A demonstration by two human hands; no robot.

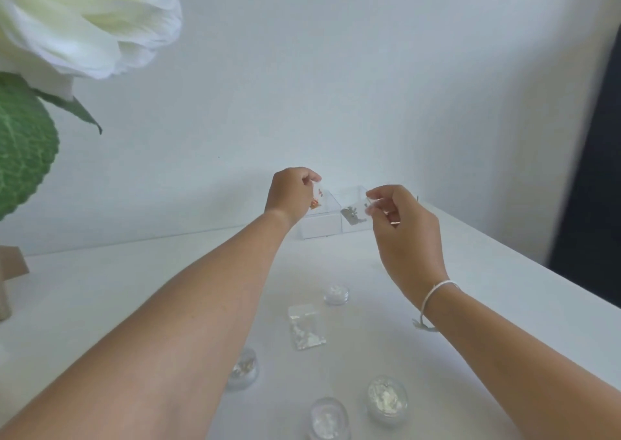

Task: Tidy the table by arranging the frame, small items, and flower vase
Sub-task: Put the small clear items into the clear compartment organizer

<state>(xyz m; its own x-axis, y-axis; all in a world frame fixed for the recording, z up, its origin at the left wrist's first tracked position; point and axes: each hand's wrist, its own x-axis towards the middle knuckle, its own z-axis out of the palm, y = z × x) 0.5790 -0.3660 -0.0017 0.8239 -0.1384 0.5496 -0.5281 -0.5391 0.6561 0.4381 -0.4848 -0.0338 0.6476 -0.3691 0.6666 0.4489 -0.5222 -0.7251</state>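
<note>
My left hand [291, 193] pinches a small clear bag holding orange bits [317, 196] over the left cell of a clear two-part box [322, 228] at the back of the white table [117, 291]. Over the box's right cell, my right hand [405, 228] pinches a second clear bag with grey bits [354, 215]. Nearer me on the table lie a flat clear bag of silver flakes [306, 327] and several small round clear jars [387, 400]. A big white flower [84, 19] with green leaves fills the upper left; its vase is out of view.
A light wooden piece [11, 271] shows at the left edge of the table. The table's right edge [537, 264] runs diagonally, with a dark area beyond it. A white wall stands right behind the box.
</note>
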